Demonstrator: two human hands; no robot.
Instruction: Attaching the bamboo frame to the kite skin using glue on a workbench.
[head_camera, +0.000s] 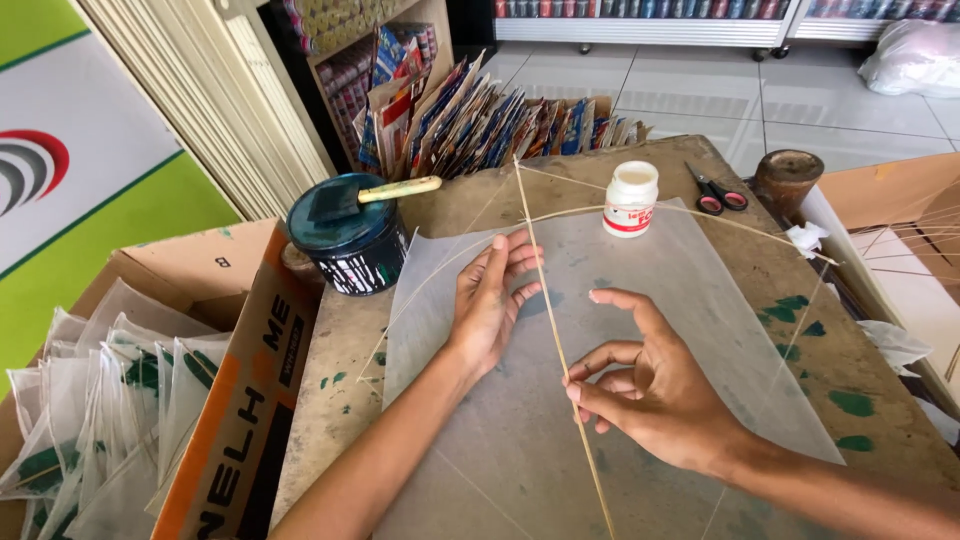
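Bamboo stick (556, 335) pinched by right hand (655, 395); left hand (490, 300) flat on paper sheet (690, 330).

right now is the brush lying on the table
No, the brush lies across the top of the dark can, not on the table.

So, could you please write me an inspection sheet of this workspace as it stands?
Surface: worn table with green paint stains.
Job's things: translucent paper sheet lying flat; thin straight stick along its middle; bowed stick across the top.
Clutter: white glue bottle, scissors, dark tin with a foam brush on it, wooden pot.
Grippers: left hand flat on the sheet beside the straight stick; right hand pinching that stick.
Cables: nothing seen.
Surroundings: cardboard box with finished kites, packets on shelves, tiled floor.
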